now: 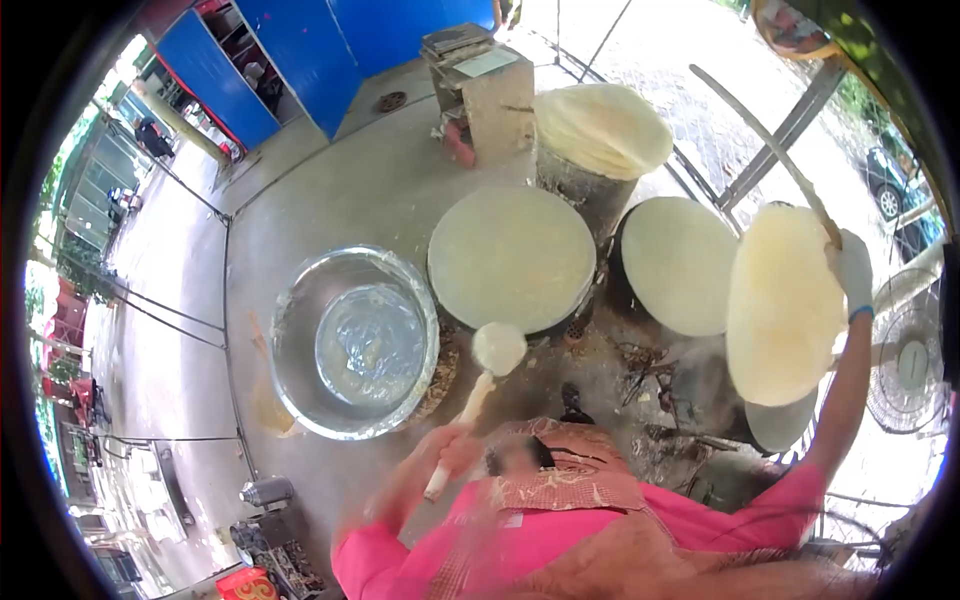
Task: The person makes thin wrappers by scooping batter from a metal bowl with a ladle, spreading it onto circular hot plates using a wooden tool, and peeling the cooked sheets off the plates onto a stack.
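My left hand [458, 448] is wrapped round the wooden handle of a ladle [499, 349], whose round bowl looks coated or filled with pale batter. The bowl hangs at the near edge of a large round griddle [512, 258] covered with a pale sheet. Left of it, a wide metal basin [290, 375] holds some whitish batter. Far to the right, my right hand [854, 272], in a white glove, grips the right edge of a big pale flatbread [785, 305]. A long stick [770, 140] ends beside that hand; whether it is gripped too, I cannot tell.
A second covered griddle [680, 265] stands right of the first; another griddle [780, 422] shows partly under the flatbread. Behind, a stack of flatbreads [604, 128] tops a drum beside a worn box stand [485, 95]. A fan [912, 365] stands at far right.
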A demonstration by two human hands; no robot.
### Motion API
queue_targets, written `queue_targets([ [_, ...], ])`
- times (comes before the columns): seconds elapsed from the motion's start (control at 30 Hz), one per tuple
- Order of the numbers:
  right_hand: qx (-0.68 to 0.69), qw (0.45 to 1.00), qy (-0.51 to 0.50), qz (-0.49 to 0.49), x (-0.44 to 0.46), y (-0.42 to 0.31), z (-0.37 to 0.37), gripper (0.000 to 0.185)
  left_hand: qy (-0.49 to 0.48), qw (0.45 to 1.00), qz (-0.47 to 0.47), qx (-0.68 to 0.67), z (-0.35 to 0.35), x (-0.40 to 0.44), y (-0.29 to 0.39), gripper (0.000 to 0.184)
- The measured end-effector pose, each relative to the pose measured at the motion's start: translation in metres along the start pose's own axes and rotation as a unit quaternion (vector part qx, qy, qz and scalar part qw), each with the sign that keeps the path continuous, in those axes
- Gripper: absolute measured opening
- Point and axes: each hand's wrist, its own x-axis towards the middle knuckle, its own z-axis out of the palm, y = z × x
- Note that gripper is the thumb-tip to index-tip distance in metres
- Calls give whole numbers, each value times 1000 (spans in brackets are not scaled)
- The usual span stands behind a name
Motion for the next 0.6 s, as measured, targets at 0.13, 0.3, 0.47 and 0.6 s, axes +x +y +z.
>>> queue_targets([
  [0.13,108,993,-45,17,81,-26,40,25,-44,996,41,-70,0,-1,-7,36],
  [0.3,61,995,9,-72,214,-57,85,28,-112,978,87,-150,25,23,-23,35],
  [0.47,-4,972,91,-215,295,-149,72,25,-176,951,171,-189,54,52,-35,34],
  [0.6,-89,939,33,-331,266,-235,98,22,-199,950,162,-175,17,66,-24,36],
])
